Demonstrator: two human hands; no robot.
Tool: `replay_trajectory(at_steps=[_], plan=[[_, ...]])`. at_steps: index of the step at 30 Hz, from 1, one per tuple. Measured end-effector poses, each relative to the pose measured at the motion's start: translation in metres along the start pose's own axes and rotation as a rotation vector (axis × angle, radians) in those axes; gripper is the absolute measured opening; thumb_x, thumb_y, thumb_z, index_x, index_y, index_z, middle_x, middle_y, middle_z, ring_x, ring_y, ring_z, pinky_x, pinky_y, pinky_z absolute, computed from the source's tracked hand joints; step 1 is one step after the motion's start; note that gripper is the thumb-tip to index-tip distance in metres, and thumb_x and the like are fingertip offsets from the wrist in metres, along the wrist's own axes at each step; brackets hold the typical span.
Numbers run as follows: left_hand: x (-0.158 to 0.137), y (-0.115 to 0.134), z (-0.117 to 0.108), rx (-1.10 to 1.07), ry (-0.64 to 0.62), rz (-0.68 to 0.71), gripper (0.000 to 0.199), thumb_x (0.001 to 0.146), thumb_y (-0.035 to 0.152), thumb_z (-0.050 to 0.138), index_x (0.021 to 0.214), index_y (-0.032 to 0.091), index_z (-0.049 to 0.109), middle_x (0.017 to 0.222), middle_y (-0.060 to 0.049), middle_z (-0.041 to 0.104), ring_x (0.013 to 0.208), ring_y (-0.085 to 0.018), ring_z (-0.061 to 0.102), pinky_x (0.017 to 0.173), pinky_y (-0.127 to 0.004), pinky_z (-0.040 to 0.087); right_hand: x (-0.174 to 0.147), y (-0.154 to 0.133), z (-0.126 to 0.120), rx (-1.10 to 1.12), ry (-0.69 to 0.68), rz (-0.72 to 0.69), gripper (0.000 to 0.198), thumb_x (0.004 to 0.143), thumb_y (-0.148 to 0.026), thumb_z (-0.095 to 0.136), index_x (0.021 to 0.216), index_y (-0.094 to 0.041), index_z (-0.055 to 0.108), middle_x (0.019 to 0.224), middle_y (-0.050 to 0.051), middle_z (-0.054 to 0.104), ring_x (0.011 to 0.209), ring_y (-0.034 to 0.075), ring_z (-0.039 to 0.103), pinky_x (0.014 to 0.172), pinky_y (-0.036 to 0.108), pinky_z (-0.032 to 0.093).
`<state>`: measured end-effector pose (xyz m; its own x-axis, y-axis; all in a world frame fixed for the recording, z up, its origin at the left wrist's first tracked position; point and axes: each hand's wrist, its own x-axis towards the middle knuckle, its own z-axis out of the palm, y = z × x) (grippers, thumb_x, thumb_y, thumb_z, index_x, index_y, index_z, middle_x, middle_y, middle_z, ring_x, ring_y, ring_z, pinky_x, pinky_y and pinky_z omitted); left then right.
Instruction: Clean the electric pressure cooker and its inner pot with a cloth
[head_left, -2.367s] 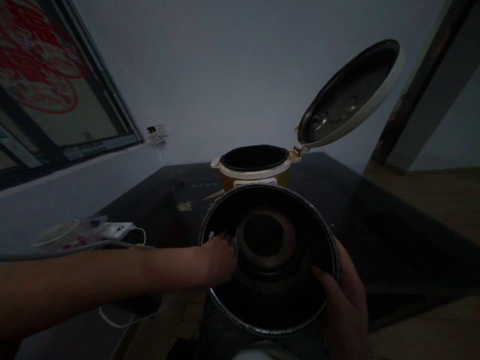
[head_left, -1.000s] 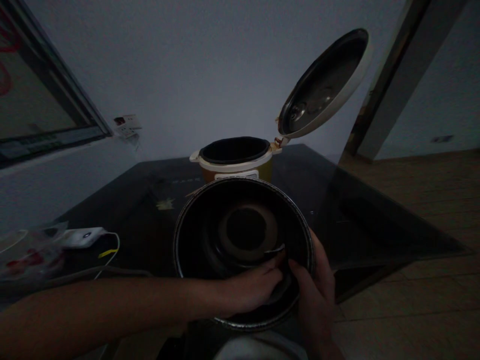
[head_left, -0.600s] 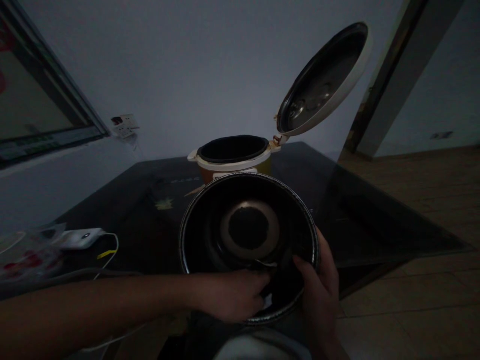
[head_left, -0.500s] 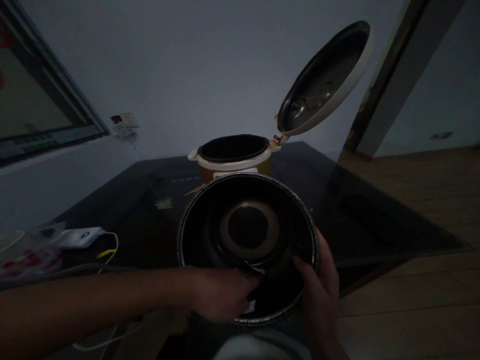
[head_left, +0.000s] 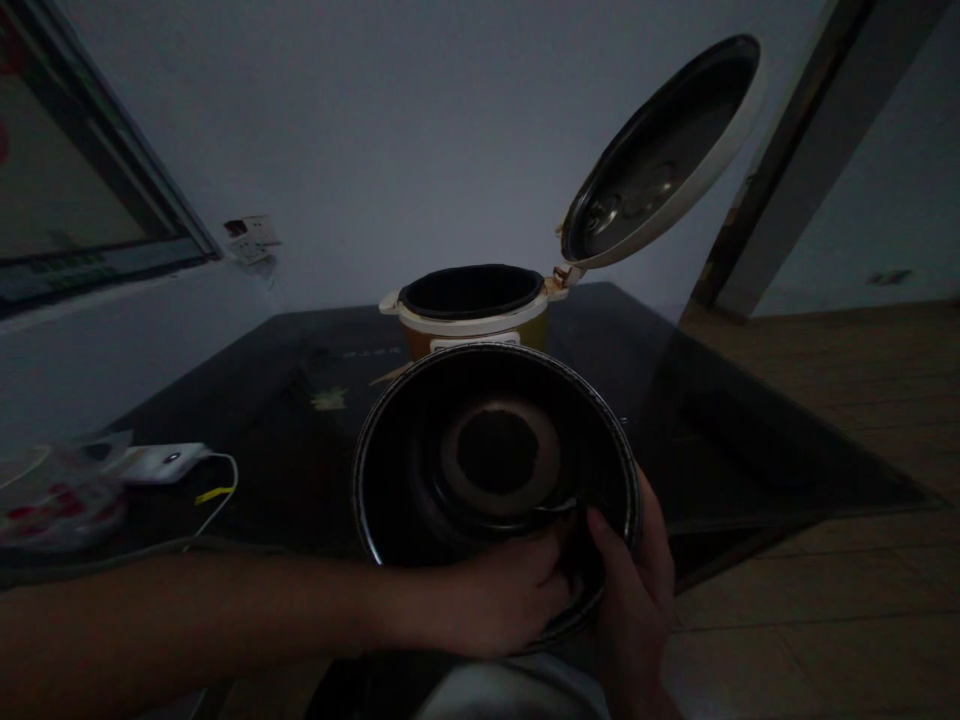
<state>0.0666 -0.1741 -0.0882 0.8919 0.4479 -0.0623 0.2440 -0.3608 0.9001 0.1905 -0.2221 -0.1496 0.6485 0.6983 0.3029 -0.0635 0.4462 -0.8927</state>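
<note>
A pale-edged item [head_left: 556,507], perhaps a cloth, is gripped in the curled left hand [head_left: 517,595], which has been shifted rightward within 0.5 s; another stretch of inner wall is apparently being wiped. The dark pot [head_left: 409,465], bright-rimmed, 1 dull ring around its base, is clamped by the right hand [head_left: 641,590], tilted before the cooker [head_left: 480,325].

You're wearing the single head cam; it's facing forward and down, looking from close above your left hand [head_left: 510,595], right hand [head_left: 634,590] and pot [head_left: 499,450], catching table [head_left: 720,400] and wall [head_left: 412,130] beyond.
</note>
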Motion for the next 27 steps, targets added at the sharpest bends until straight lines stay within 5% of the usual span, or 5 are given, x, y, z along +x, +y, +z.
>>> replay_trajectory(at_steps=[5,12,20,27], plan=[[0.027,0.009,0.014,-0.307,0.128,-0.009,0.059,0.085,0.019,0.045,0.144,0.012,0.047,0.154,-0.014,0.045,0.146,-0.029,0.035,0.125,-0.050,0.013,0.002,0.002,-0.002,-0.042,0.005,-0.047,0.039,0.093,-0.032,0.064,0.132,-0.037,0.063,0.140,-0.001,0.062,0.133,0.023,0.054,0.112,0.041,0.040],[0.049,0.026,0.017,-0.723,0.326,-0.200,0.056,0.086,0.015,0.044,0.142,0.018,0.048,0.146,-0.008,0.054,0.141,-0.023,0.043,0.121,-0.042,0.025,0.000,0.004,-0.005,-0.067,-0.014,-0.103,0.035,0.098,-0.034,0.057,0.132,-0.039,0.063,0.141,-0.002,0.061,0.134,0.021,0.053,0.114,0.040,0.038],[0.063,0.031,0.007,-0.810,0.490,-0.140,0.050,0.092,0.019,0.044,0.141,0.022,0.048,0.144,-0.005,0.057,0.133,-0.021,0.050,0.116,-0.036,0.030,0.000,-0.001,-0.004,-0.169,-0.034,-0.178,0.035,0.098,-0.033,0.056,0.132,-0.040,0.063,0.138,-0.002,0.064,0.129,0.021,0.058,0.107,0.038,0.045],[0.050,0.019,0.022,-0.736,0.411,-0.138,0.060,0.089,0.020,0.046,0.149,0.023,0.042,0.158,-0.001,0.042,0.145,-0.018,0.035,0.122,-0.032,0.017,0.001,0.000,-0.006,-0.156,-0.010,-0.123,0.035,0.096,-0.037,0.058,0.130,-0.032,0.066,0.138,0.004,0.064,0.129,0.026,0.058,0.109,0.045,0.043]])
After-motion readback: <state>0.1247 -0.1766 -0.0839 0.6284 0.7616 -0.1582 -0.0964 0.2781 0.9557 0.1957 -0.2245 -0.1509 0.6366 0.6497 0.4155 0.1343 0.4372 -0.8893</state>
